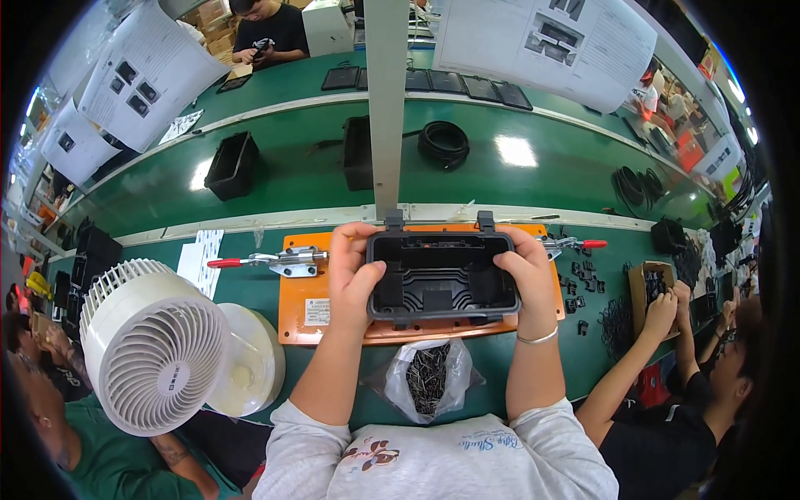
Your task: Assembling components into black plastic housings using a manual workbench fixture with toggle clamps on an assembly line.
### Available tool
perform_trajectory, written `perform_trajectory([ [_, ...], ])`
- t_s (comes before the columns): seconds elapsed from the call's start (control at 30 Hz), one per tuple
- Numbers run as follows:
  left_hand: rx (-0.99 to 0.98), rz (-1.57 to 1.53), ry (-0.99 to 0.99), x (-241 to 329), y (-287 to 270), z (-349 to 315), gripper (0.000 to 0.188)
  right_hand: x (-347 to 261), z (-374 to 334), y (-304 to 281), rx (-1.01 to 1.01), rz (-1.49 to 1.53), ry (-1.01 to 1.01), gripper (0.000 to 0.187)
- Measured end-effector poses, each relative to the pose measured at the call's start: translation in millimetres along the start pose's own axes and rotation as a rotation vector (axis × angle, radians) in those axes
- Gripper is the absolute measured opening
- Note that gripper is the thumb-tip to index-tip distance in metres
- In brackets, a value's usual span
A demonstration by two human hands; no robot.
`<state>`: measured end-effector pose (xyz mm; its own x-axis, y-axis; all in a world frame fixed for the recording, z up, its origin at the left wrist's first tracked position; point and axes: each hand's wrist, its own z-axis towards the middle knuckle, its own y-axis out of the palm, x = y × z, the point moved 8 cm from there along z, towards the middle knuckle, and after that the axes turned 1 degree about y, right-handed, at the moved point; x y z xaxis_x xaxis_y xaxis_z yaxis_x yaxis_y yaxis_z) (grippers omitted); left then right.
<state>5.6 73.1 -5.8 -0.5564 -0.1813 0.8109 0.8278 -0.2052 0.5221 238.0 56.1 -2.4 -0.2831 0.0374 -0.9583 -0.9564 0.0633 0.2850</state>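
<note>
Black case (442, 279), fingers (367, 277) gripping both ends, above orange plate (307, 289); fan (167, 354) and bag (459, 383) nearby.

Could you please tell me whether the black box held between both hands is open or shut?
Open: no lid covers the black box, and its ridged interior shows.

Here we are, our left hand (354, 271) and right hand (531, 271) gripping both ends of an open, black, rectangular plastic case (437, 298) over a flat orange panel (293, 290), with a red-handled metal clamp (298, 262) at its left. Nearer us sits a clear plastic bag (464, 381) of slender dark metal pieces (427, 379); we've a round white plastic fan (167, 350) to our left and small black plastic clips (583, 273) scattered on our right.
</note>
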Motion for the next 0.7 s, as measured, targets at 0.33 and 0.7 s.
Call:
perform_trajectory([
  [0.33, -0.120, 0.269, 0.009, 9.6, -0.4, 5.7, 0.040, 12.2, 8.9, -1.6, -0.005, 0.018, -0.018, 0.037],
  [0.7, -0.226, 0.941, 0.226, 22.0, 4.5, 3.8, 0.042, 13.7, 12.0, -6.5, -0.061, -0.193, -0.118, 0.047],
])
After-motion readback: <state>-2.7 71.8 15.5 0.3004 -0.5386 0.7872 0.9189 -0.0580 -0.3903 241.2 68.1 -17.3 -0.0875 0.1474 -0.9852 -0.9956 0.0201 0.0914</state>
